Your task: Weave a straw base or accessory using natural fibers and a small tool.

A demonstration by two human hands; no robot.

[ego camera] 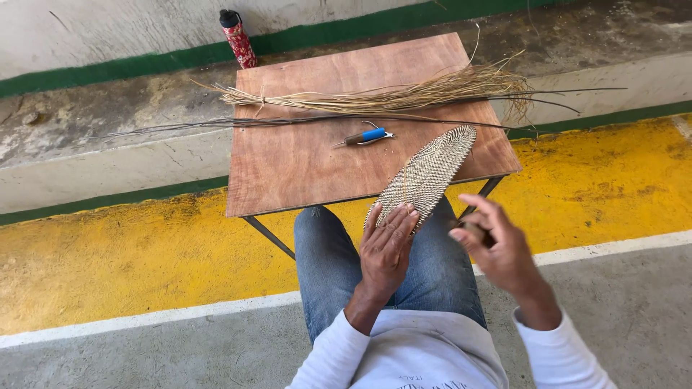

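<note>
at the worktop (303,166) edge, an oval woven mat (431,171) is pressed by the flat, open left hand (386,248); a small dark object (477,232) is gripped by the right hand (501,248).

sleeves: white, long | shirt: white, printed hem | trousers: blue jeans

Woven piece (430,171) tan, dark-flecked; table (303,162) reddish-brown; tool (366,136) blue-handled; bottle (237,38) red-patterned, black cap; jeans (328,263) blue.

The head camera looks steeply down from close above onto the lap and the small wooden table (303,166) ahead.
</note>
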